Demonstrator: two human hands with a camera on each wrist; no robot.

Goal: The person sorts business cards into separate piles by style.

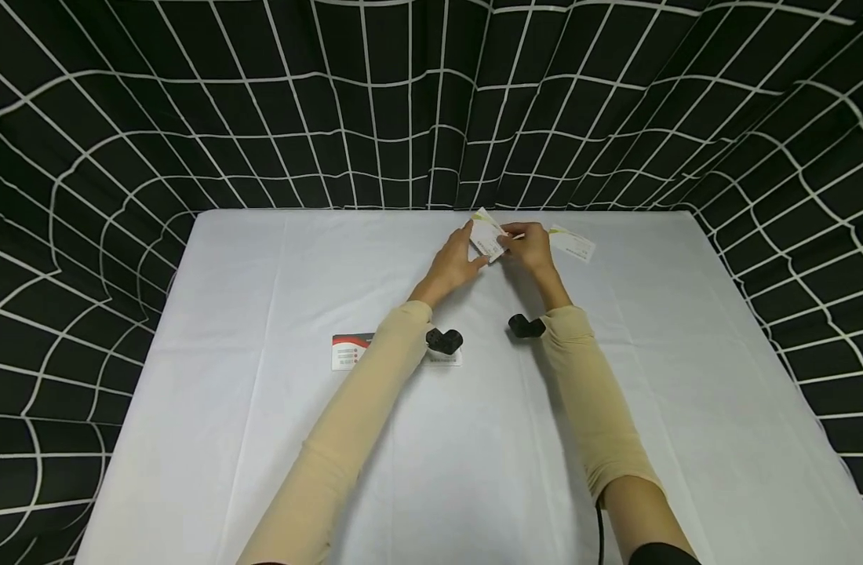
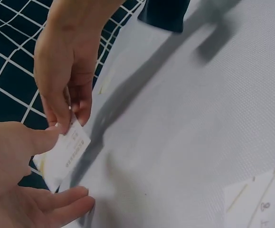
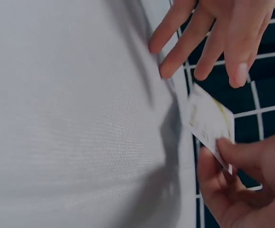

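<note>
A white business card (image 1: 486,235) with a yellow-green stripe and small print is up near the table's far edge, tilted. My right hand (image 1: 533,247) pinches it by one side, between thumb and fingers, as the right wrist view shows on the card (image 3: 208,121). My left hand (image 1: 451,265) is at the card's other side with fingers spread and fairly straight. In the left wrist view its thumb reaches to the card (image 2: 63,152), and its fingers extend below.
A similar white card (image 1: 573,244) lies on the white-covered table (image 1: 262,439), right of my right hand. Nearer, a red, black and white card (image 1: 347,355) and another white card (image 1: 444,359) lie partly under my left forearm. A black grid curtain (image 1: 403,102) hangs behind the far edge.
</note>
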